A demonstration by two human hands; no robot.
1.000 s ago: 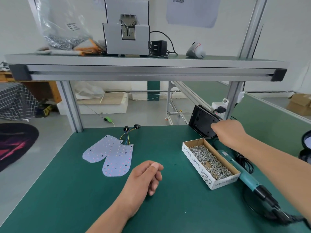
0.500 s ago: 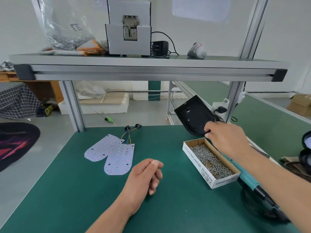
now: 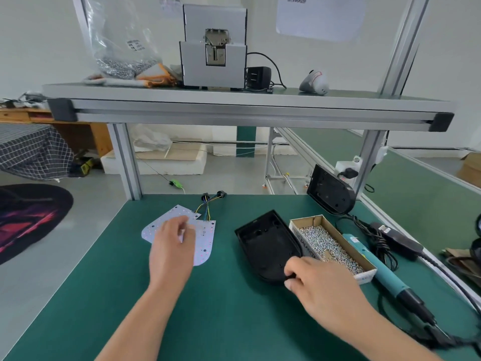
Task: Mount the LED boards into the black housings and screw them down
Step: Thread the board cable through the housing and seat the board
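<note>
The cardboard screw box (image 3: pixel 318 221) reads "BALANCER" on its side. Your right hand (image 3: pixel 321 286) grips the near rim of the black housing (image 3: pixel 266 243), which lies open side up on the green mat (image 3: pixel 221 308) just beside the box. Your left hand (image 3: pixel 171 247) is over the LED boards (image 3: pixel 205 241), its fingers blurred, so its grip is unclear.
</note>
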